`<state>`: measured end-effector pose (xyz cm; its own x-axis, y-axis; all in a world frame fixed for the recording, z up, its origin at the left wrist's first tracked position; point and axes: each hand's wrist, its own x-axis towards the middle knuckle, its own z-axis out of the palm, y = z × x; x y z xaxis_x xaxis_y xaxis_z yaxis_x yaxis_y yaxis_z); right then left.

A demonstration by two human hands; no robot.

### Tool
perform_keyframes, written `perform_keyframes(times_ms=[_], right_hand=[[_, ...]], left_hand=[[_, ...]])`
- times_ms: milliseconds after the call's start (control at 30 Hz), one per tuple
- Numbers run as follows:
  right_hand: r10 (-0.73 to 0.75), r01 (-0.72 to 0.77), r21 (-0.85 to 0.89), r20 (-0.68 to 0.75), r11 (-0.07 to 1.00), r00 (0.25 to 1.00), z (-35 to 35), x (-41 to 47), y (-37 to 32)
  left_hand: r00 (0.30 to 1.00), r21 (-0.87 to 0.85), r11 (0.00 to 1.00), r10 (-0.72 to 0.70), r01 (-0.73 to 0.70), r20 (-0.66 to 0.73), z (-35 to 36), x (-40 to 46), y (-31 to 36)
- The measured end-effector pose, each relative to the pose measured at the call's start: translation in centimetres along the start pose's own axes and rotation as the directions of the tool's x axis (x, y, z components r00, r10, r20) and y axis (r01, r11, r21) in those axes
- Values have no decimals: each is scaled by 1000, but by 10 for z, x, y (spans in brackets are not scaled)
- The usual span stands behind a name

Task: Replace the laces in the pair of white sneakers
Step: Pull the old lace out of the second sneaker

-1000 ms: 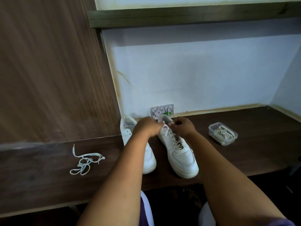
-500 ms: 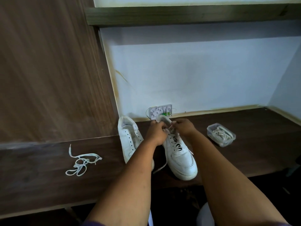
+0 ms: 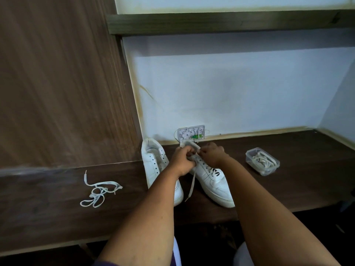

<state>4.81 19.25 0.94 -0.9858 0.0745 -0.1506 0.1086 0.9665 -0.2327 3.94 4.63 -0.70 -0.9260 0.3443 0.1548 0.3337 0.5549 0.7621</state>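
step: both hands are working at the top eyelets of the right sneaker (image 3: 213,175), centre of frame; judging by the task, threading or drawing the lace (image 3: 191,186) thru the last holes.
L hand (image 3: 182,160): fingers are curling round the lace near the tongue, gripping it; loose end is hanging down btwn the two shoes, tip touching the desk (image 3: 307,189).
R hand (image 3: 211,155): fingers are bunching at the same spot, prob. pinching lace or aglet; can't tell exactly what they're holding.
how to do it well: keep lace flat, no twist; steady the shoe w/ one hand while the other is feeding the tip; pull both ends even before tightening, else one side ends up short.
left sneaker (image 3: 153,166): sitting just beside the other, left of centre, eyelets looking bare; likely next.
old lace (image 3: 99,192): lying in a tangle, lower left, well apart from shoes.
tub (image 3: 262,161): clear, right of centre, more laces inside.
hidden: top eyelets & fingertips are behind the knuckles; left sneaker's toe is under the L forearm; how many rows are laced is hard to make out, img soft; small wall box (image 3: 191,133) behind the shoes is unclear.
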Motion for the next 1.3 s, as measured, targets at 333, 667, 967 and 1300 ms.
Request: perform_keyframes(times_ms=[333, 667, 967, 1300], right_hand=[[167, -103, 389, -134, 915, 977, 2, -6, -4], [88, -87, 150, 1, 985, 996, 9, 14, -3], [361, 18, 931, 124, -366, 925, -45, -12, 13], [192, 91, 730, -295, 678, 936, -33, -18, 2]], left_hand=[[994, 170, 983, 56, -72, 98, -4, 0, 5], [994, 295, 950, 82, -100, 73, -12, 4, -5], [985, 223, 967, 92, -124, 146, -22, 3, -11], [979, 240, 961, 93, -136, 182, -28, 3, -10]])
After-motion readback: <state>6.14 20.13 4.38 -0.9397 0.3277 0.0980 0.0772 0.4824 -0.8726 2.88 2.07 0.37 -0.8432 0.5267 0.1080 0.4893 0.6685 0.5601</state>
